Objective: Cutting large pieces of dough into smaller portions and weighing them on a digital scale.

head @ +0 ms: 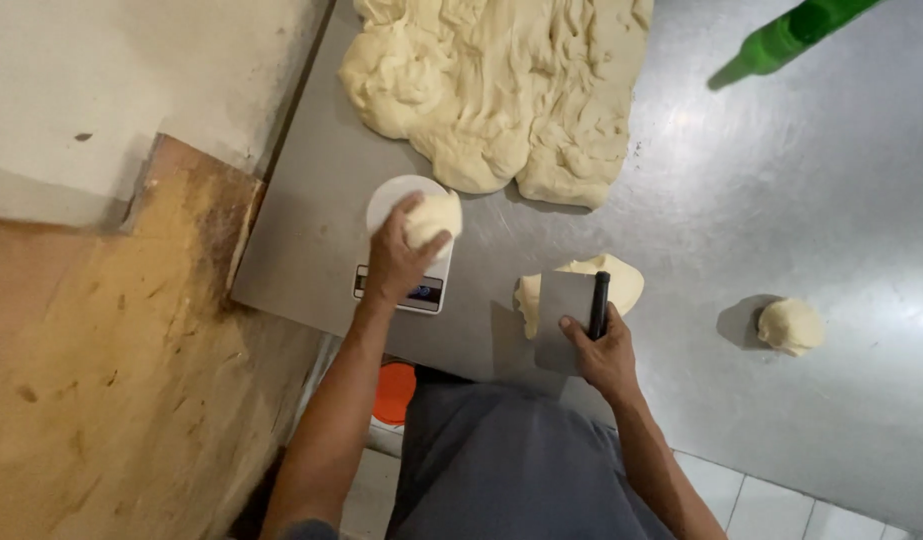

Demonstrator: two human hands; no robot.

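- Steel-topped desk (pixel 781 200), seen from above, fills most of the view; a worn ochre and white wall lies along its left side, and pale floor tiles show at the lower edge.
- Nearest the viewer: the person's grey-clad lap, with an orange round object (pixel 395 392) partly visible under the desk edge; what it is cannot be told.
- Right hand (pixel 606 355): grip closed around the black handle of a flat metal bench scraper (pixel 564 312), whose blade stands over a cut piece of dough (pixel 621 280) just beyond it.
- Left hand (pixel 396 262): fingers curled over the dough portion (pixel 436 218), which rests on the round white platform of a small kitchen scale (pixel 406 290) near the desk's left edge. The grip is a loose, wide cup over the top and side of the lump.
- Handling, as a judgement: the dough portion looks soft, light and slightly tacky; it should deform under pressure and is best taken from beneath or around its sides with spread fingers, not pinched.
- Containers: none hold anything here. The scale platform carries only the one portion.
- Further right, well apart from both hands: a small rounded dough ball (pixel 790 326) lying alone on the steel.
- Farthest: a large, wrinkled mass of bulk dough (pixel 501 90) spread across the top of the desk, and a green bottle-like object (pixel 781 40) entering at the upper right corner.
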